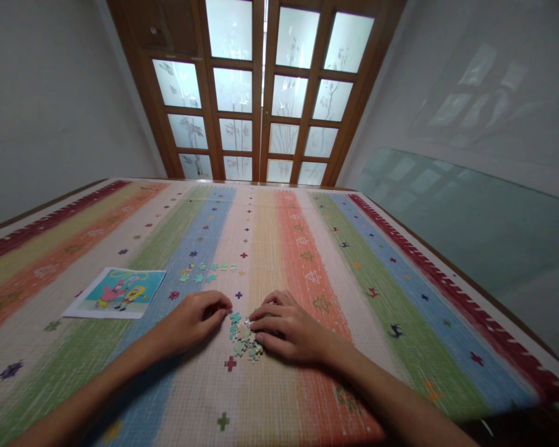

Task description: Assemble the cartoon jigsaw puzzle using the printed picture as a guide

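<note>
A small heap of jigsaw puzzle pieces (245, 338), some teal and others pale, lies on the striped tablecloth between my hands. On its left side, my left hand (195, 320) is curled, thumb and index fingertips close together at the heap's edge. Whether a piece is between them I cannot make out. My right hand (286, 326) rests against the heap's right side, fingers bent, slightly apart and touching the pieces. Farther back, several loose puzzle pieces (212, 279) are spread in two rough rows, apart from the heap.
A printed cartoon picture (121, 293) lies flat to the left of my left hand. The striped tablecloth (265, 242) covers the table. Beyond the far edge stand wooden doors (263, 93) with frosted panes; a glass panel (470, 217) leans along the right wall.
</note>
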`<state>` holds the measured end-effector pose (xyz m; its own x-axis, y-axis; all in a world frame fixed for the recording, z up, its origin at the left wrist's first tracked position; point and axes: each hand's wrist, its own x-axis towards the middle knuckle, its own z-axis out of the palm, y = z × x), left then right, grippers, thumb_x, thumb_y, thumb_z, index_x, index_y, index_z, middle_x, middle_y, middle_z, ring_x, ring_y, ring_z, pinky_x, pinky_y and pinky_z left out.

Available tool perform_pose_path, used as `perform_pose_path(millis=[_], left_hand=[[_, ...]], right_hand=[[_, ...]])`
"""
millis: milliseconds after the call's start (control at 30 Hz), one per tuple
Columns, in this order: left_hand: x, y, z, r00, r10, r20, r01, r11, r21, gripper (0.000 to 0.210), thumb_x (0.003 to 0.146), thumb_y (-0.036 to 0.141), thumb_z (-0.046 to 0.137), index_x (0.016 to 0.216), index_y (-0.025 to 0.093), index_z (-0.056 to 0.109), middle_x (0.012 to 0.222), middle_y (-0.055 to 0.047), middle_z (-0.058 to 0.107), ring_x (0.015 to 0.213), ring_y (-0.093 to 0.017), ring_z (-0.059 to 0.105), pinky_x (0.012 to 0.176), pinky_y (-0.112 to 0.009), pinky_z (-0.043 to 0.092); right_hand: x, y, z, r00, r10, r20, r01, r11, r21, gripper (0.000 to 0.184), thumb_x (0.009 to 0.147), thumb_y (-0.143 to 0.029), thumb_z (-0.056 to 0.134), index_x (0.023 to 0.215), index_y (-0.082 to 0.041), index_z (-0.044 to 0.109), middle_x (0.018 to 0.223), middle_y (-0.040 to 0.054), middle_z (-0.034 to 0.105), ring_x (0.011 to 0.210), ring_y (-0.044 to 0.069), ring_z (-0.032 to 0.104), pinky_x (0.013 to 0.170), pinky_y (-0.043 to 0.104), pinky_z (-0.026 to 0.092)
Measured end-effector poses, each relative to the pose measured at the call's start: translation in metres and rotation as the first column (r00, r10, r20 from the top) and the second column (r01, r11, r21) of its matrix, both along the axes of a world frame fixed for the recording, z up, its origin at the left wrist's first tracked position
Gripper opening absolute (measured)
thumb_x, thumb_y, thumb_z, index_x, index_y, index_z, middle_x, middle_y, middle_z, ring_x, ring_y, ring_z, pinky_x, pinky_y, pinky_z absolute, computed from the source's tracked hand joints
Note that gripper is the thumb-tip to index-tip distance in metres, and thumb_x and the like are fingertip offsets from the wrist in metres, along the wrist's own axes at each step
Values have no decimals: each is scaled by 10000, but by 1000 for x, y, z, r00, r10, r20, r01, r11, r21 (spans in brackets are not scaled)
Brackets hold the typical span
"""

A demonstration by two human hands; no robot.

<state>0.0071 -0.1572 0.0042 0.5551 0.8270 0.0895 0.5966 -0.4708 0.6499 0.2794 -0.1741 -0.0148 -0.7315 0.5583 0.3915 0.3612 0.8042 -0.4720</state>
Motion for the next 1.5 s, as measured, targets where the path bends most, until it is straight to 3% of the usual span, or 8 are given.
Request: perform_pose_path(millis=[267,600,1000,1267,1367,1500], left_hand=[[6,-5,-4,995,-64,-75,68,996,61,253,979,385,560,1004,202,733,857,-42,640,772,-184,591,723,-324,473],[10,-2,-11,999,5,-53,-1,996,86,185,957,330,560,956,206,698,899,-43,636,804,-196,582,763,-342,489],[-2,43,-20,982,166,-91,-126,931,343,247,982,293,511,911,190,724,862,-61,626,853,-220,580,850,-380,487],[-6,48,-19,969,212,-126,-147,908,392,273,985,264,473,863,185,704,856,-75,615,836,-230,563,802,-378,470],[-4,39,-12,981,169,-94,-124,922,366,278,999,284,471,902,183,711,862,-68,614,843,-222,574,812,-373,468],[5,14,3,996,-76,-46,84,975,204,272,1028,351,509,1035,194,731,922,-57,628,858,-196,604,823,-344,477]], right_hand=[[0,1,0,1000,3,-16,-3,1000,3,240,1030,-328,586,1141,-215,766,1127,43,777,1074,238,586,991,426,419],[1,1,0,1000,6,-9,-6,1000,4,242,1029,-319,587,1136,-206,772,1132,51,775,1072,230,594,995,417,431],[1,1,1,999,-11,41,11,1000,12,237,1026,-323,590,1125,-213,775,1144,62,775,1069,224,602,986,424,429],[3,1,1,1000,-5,2,5,1000,8,224,1026,-305,590,1100,-199,773,1123,56,780,1061,220,607,995,423,428],[3,1,3,1000,-2,-4,2,1000,6,222,1027,-300,584,1090,-202,772,1117,50,780,1054,220,605,995,417,428],[2,0,4,1000,-7,6,7,1000,-3,233,1034,-307,568,1099,-210,769,1091,43,780,1051,221,596,988,414,430]])
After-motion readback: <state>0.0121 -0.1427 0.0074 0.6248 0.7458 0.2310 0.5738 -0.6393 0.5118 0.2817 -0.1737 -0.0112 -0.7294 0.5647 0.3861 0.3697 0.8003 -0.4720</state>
